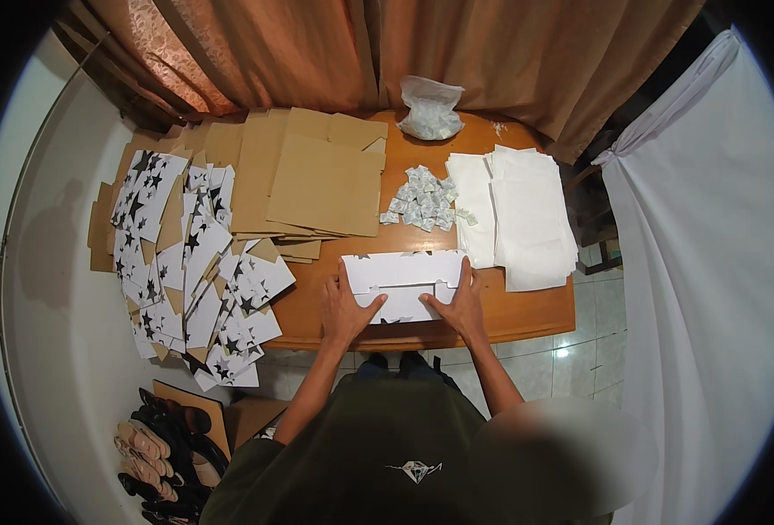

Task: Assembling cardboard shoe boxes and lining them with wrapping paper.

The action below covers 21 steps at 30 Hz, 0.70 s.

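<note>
A white cardboard box with dark star prints at its edges sits at the near edge of the wooden table, right in front of me. My left hand grips its left end, fingers along the outer side and thumb on the near part. The right end is held the same way by my right hand. Between my thumbs a slot-like gap runs across the box, with small tabs at both ends. Just beyond lies a heap of small white-grey packets.
Brown flat cardboard pieces are stacked at the far left, with star-printed white cardboard pieces nearer. White paper sheets lie on the right. A clear plastic bag stands at the back. Shoes sit on the lower left.
</note>
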Tool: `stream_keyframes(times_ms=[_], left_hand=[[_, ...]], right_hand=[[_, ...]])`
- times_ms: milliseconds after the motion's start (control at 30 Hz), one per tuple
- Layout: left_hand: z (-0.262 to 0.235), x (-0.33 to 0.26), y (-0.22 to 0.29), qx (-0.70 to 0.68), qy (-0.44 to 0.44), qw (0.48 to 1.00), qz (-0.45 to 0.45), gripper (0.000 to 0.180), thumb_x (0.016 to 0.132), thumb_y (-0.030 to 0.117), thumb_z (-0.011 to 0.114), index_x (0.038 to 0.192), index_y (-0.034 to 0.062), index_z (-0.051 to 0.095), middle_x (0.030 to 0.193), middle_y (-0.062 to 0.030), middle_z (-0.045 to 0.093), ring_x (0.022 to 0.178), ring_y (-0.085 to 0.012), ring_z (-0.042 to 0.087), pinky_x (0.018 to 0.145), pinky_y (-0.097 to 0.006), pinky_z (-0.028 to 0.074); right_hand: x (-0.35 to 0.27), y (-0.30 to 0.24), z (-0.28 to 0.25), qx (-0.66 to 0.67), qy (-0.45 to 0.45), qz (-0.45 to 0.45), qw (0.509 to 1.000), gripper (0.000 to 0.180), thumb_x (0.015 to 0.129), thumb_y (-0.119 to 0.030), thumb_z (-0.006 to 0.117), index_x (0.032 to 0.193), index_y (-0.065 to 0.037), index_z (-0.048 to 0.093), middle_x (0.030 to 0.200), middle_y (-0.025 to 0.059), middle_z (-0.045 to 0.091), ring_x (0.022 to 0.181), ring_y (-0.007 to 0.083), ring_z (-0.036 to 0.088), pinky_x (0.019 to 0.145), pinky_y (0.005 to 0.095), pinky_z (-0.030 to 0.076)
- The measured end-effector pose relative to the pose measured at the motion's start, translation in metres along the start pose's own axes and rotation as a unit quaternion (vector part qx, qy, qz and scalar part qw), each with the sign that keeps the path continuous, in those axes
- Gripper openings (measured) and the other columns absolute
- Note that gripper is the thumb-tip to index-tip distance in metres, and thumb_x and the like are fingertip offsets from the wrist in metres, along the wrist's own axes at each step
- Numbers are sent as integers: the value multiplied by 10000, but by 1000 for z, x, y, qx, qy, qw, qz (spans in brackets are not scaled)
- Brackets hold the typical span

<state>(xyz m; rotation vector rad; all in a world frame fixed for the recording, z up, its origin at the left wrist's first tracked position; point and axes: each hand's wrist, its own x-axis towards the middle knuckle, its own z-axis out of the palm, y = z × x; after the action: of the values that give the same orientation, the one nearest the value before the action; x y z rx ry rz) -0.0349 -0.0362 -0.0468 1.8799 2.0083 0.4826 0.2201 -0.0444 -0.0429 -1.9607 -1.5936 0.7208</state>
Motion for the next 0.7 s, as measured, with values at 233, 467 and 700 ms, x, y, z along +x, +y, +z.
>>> stream_keyframes(times_ms=[233, 467, 700], left_hand=[[7, 8, 17, 132, -13, 991, -34, 1087, 759, 530, 795, 1566, 16, 279, 1345, -320, 459, 1273, -446, 444, 1065, -607, 340], [20, 39, 38, 111, -54, 958, 260, 747, 870, 410, 730, 1504, 138, 444, 1529, -163, 430, 1464, -365, 336, 1134, -640, 259], [57, 45, 33, 87, -92, 970, 205, 456, 975, 340, 629, 1373, 121, 584, 1443, -162, 542, 1415, -355, 433, 1120, -644, 289]], right_hand=[[-5, 37, 36, 50, 72, -84, 993, 1104, 763, -513, 835, 1525, 13, 233, 1388, 318, 363, 1312, 513, 401, 1079, 496, 417], [-10, 34, 37, -64, 73, -115, 989, 702, 832, -457, 784, 1375, -107, 510, 1480, 315, 335, 1356, 494, 359, 1102, 586, 331], [-8, 34, 33, -2, 78, -168, 983, 395, 840, -298, 756, 1191, -127, 699, 1495, 285, 383, 1411, 481, 328, 1148, 568, 291]])
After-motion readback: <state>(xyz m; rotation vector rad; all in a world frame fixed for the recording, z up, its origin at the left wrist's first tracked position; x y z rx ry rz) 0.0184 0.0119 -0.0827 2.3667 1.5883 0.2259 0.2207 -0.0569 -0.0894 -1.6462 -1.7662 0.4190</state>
